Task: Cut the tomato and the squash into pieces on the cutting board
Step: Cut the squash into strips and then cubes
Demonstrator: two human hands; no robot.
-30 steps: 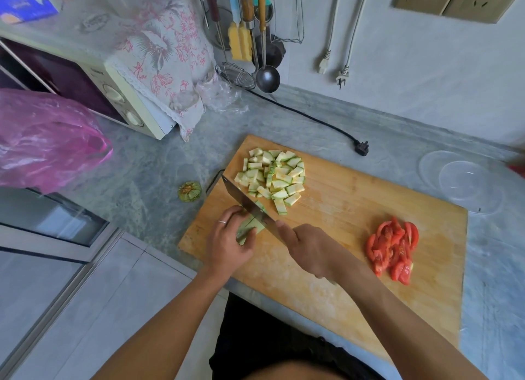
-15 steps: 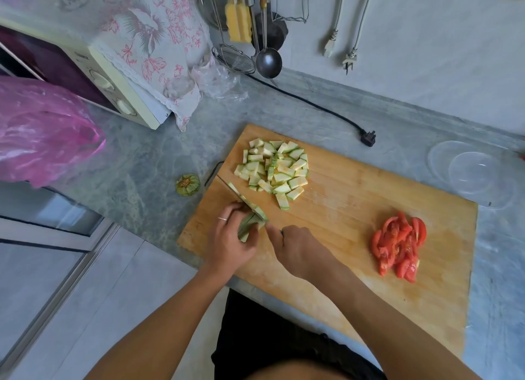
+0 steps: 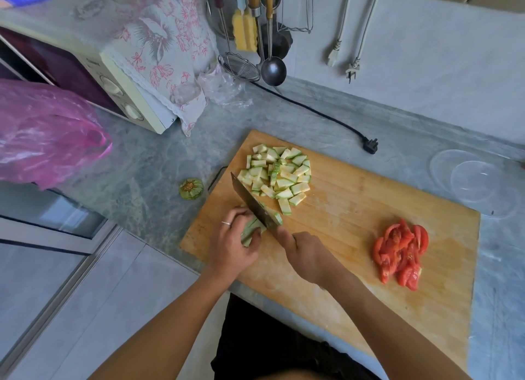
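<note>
Nearest the person, the right hand (image 3: pixel 308 256) gripped the knife (image 3: pixel 251 202) by its handle, fingers curled round it, while the left hand (image 3: pixel 231 244) held the last squash strips (image 3: pixel 250 230) with fingers bent over them on the cutting board (image 3: pixel 355 223). Half a second before, the blade had lain low through the strips; now it had come up again, tilted, with fresh slices just beside it, so one more cut looked done and little squash remained. Further out, the heap of squash pieces (image 3: pixel 279 175) lay at the board's far left corner and the cut tomato (image 3: pixel 400 252) at the right. Beyond, the trimmed squash end (image 3: pixel 191 188) sat on the surface (image 3: pixel 147 163).
</note>
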